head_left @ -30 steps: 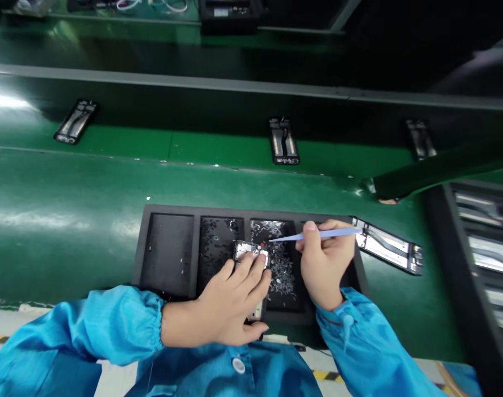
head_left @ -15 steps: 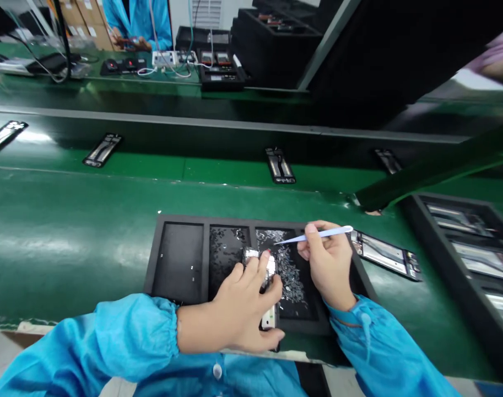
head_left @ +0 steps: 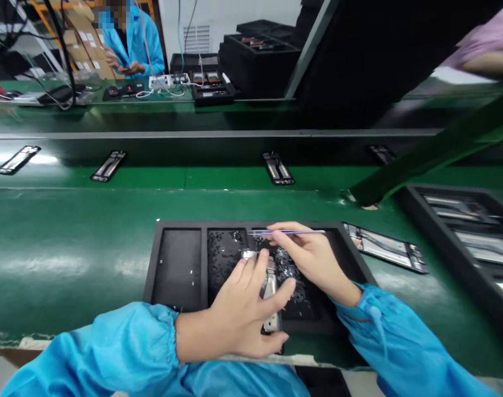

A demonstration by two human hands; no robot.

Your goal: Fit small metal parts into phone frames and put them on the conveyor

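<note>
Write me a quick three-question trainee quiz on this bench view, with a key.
1. Which hand holds the thin tool?
2. True or false: the left hand covers part of the device.
3. Fill in: in the tray, the leftmost compartment holds ____ (more/fewer) bits than the one beside it.

Key: 1. The right hand. 2. True. 3. Fewer.
</note>
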